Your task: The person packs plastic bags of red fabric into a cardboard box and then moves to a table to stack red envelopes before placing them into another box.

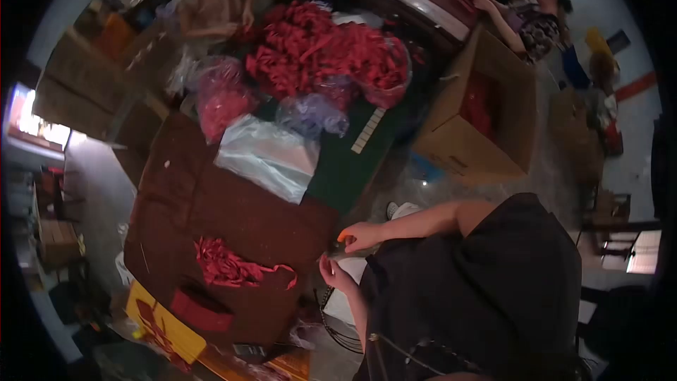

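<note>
My right hand (363,237) is closed on a small orange object (344,235) at the table's near edge; its kind is too small to tell. Just below it, my left hand (338,276) has its fingers curled together, and whatever they may hold cannot be made out. The two hands are close but apart. Left of them, a tangle of red ribbon strips (222,265) lies on the brown cloth (247,229), one loose tail stretching toward my left hand. A red box-shaped block (202,309) rests nearby.
A clear plastic sheet (271,156) and a large heap of red ribbons (303,49) cover the table's far part. An open cardboard box (451,137) stands beside it. A yellow board (166,321) lies at the lower corner. Other people (215,0) work around the tables.
</note>
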Demonstrator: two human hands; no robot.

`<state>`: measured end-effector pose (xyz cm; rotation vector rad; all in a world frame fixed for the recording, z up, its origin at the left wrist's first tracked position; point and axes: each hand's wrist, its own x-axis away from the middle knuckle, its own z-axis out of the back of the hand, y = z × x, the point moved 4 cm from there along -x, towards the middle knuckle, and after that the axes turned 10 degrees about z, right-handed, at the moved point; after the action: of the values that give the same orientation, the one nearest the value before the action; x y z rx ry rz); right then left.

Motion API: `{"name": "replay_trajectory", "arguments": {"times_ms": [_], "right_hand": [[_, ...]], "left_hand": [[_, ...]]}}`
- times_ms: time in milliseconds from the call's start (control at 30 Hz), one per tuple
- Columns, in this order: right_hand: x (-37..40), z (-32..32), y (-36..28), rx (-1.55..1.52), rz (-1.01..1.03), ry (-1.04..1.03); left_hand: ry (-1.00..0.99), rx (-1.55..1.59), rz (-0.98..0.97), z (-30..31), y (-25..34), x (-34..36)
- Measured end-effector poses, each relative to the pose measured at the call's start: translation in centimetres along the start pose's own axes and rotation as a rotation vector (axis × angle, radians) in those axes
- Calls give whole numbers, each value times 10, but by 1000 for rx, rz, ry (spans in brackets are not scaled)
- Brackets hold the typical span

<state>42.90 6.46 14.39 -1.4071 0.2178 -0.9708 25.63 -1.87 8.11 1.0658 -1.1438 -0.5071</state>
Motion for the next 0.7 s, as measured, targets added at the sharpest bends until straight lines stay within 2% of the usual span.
{"name": "replay_trajectory", "arguments": {"times_ms": [100, 167, 233, 300, 367, 433, 533, 600, 667, 700], "right_hand": [[95, 79, 25, -100, 1, 174], [162, 119, 49, -356, 7, 252], [228, 154, 51, -404, 29, 368], [286, 176, 54, -531, 34, 466], [328, 181, 58, -668, 35, 556], [361, 186, 57, -727, 120, 781], [395, 176, 57, -759, 80, 1000], [416, 164, 60, -815, 50, 1088], [446, 156, 57, -799, -48, 1216], [461, 153, 60, -817, -59, 1208]], "left_hand": [[-246, -58, -23, -106, 35, 43], [-365, -132, -108, -163, 68, 58], [-506, -495, -475, -211, 111, 67], [-593, -471, -450, -252, 140, 79], [-683, -617, -502, -290, 169, 97], [-715, -616, -522, -323, 170, 104], [-824, -505, -494, -371, 161, 119], [-985, -404, -411, -407, 163, 153], [-1042, -439, -428, -443, 162, 174], [-1102, -494, -518, -461, 165, 184]]}}
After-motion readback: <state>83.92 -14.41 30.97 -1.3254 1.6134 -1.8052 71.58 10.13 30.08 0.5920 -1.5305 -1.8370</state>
